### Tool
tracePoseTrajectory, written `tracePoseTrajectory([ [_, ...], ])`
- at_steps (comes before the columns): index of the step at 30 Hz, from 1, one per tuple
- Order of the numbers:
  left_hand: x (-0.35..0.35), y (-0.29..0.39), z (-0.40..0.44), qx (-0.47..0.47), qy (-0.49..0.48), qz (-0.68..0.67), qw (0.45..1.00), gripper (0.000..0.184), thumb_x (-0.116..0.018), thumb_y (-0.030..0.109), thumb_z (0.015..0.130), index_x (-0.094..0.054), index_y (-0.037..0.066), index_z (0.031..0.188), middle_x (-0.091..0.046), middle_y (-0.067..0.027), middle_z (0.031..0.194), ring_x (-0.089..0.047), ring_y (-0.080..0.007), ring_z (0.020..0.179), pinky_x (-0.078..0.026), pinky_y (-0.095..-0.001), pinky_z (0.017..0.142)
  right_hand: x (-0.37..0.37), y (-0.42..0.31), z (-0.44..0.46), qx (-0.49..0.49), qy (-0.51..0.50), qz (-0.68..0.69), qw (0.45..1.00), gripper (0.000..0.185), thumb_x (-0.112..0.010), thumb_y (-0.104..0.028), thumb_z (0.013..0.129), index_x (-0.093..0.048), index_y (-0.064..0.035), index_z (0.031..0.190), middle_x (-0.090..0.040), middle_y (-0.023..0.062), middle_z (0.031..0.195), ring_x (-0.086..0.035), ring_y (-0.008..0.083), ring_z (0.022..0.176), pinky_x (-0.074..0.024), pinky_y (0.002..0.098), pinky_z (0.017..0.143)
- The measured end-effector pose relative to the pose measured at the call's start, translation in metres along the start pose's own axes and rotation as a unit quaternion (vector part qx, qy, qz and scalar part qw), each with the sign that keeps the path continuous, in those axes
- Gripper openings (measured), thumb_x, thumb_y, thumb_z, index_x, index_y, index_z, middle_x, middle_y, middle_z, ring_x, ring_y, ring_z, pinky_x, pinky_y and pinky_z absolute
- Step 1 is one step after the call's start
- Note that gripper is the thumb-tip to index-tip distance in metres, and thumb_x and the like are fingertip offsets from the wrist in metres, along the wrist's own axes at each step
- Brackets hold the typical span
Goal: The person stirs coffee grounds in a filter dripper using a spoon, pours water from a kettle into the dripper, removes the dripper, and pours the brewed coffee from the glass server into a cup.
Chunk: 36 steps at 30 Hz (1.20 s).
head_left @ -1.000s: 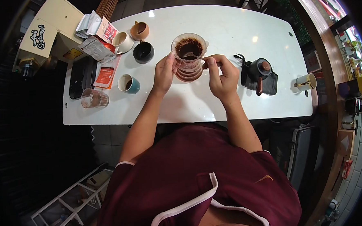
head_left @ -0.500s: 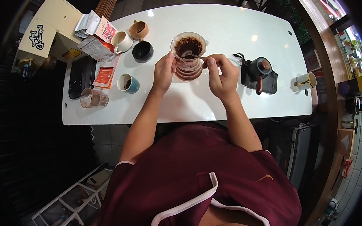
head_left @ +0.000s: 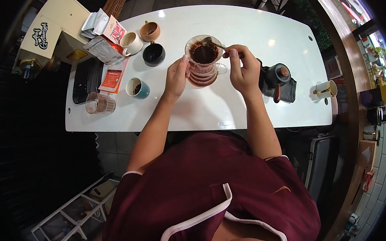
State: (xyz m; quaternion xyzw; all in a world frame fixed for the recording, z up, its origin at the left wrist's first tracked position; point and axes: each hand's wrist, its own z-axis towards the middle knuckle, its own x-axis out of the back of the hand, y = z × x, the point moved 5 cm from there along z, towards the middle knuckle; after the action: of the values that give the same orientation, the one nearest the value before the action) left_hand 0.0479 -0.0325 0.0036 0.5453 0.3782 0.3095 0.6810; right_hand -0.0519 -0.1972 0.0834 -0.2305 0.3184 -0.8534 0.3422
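Glossy white underneath it all, a broad table (head_left: 249, 21), most crowded along the left. Looming over that end, a cream cabinet (head_left: 45, 45) with dark lettering; then a bunch of printed bags (head_left: 104, 51) leaning beside a flat black device (head_left: 85, 87). On the right, a black cloth (head_left: 289, 92), one end hidden behind the right hand (head_left: 246, 72), and on it a dark pot (head_left: 279, 74) with wooden knob and handle. Loosely grouped on the left, a glass (head_left: 100, 104), cream mug (head_left: 131, 47), tan cup (head_left: 150, 36), black cup (head_left: 153, 58) and blue cup (head_left: 143, 91). In the middle, between both hands, a clear server (head_left: 202, 81) and, set on top, a clear dripper (head_left: 204, 68), dark grounds (head_left: 203, 55) inside and smears up the wall. Against its left side, the left hand (head_left: 176, 79), thumb and fingers pinching it. Pinched between right thumb and fingers, a spoon (head_left: 207, 41), bowl at the far inner edge, any contact there hard to tell.
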Motion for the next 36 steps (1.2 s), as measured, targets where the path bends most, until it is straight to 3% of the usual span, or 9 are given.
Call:
tracePoseTrajectory([
  [15,0.002,-0.003,0.001,-0.003,0.0,0.006,1.0,0.039,-0.039,0.033,0.101,-0.039,0.012,0.068,-0.035,0.003,0.066,-0.039,-0.0079,0.063,-0.033,-0.023,0.056,0.001,-0.002,0.009,-0.002,-0.059,-0.051,0.997,0.011,-0.054,-0.006,0.091,-0.059,0.0014,0.086,-0.064,0.0109,0.076,-0.063,0.0181,0.068,-0.0487,0.028,0.061],
  [21,0.0,0.0,0.001,-0.003,-0.001,0.012,1.0,0.039,-0.039,0.033,0.1,-0.039,0.012,0.068,-0.036,0.0031,0.066,-0.039,-0.0074,0.063,-0.033,-0.0225,0.055,0.003,0.002,0.013,-0.008,-0.059,-0.003,0.998,0.011,-0.053,-0.005,0.092,-0.059,0.0011,0.086,-0.064,0.011,0.076,-0.063,0.0186,0.067,-0.0487,0.0284,0.062],
  [24,0.002,-0.002,0.0,0.001,-0.001,-0.009,1.0,0.037,-0.04,0.03,0.101,-0.047,0.008,0.071,-0.041,0.0042,0.066,-0.037,-0.0052,0.062,-0.031,-0.0211,0.058,0.003,0.003,0.013,-0.017,-0.079,-0.031,0.996,0.011,-0.053,-0.006,0.092,-0.06,0.0008,0.086,-0.064,0.0105,0.075,-0.063,0.0183,0.067,-0.0482,0.0283,0.062],
  [26,0.001,-0.001,0.0,0.0,-0.002,0.0,1.0,0.038,-0.04,0.032,0.1,-0.043,0.01,0.07,-0.039,0.0036,0.066,-0.038,-0.0063,0.063,-0.032,-0.0217,0.057,0.003,0.002,0.013,0.006,-0.088,-0.03,0.996,0.015,-0.049,-0.008,0.096,-0.058,0.0034,0.091,-0.065,0.009,0.077,-0.062,0.0135,0.072,-0.0476,0.0243,0.067],
  [29,0.001,0.0,0.0,0.001,-0.002,0.013,1.0,0.039,-0.04,0.034,0.1,-0.04,0.011,0.069,-0.037,0.0029,0.067,-0.04,-0.0074,0.063,-0.033,-0.0225,0.055,0.003,-0.002,0.013,0.004,-0.092,-0.054,0.994,0.015,-0.049,-0.008,0.096,-0.058,0.0032,0.091,-0.065,0.0093,0.077,-0.062,0.0133,0.072,-0.0474,0.0241,0.067],
  [36,0.001,0.0,-0.002,0.0,-0.006,0.017,1.0,0.038,-0.04,0.033,0.1,-0.043,0.009,0.071,-0.04,0.0015,0.068,-0.041,-0.0085,0.065,-0.035,-0.0235,0.058,0.006,-0.001,0.012,0.011,-0.041,-0.014,0.999,0.01,-0.054,-0.006,0.091,-0.06,0.0003,0.086,-0.065,0.01,0.075,-0.062,0.0183,0.066,-0.0478,0.0283,0.062],
])
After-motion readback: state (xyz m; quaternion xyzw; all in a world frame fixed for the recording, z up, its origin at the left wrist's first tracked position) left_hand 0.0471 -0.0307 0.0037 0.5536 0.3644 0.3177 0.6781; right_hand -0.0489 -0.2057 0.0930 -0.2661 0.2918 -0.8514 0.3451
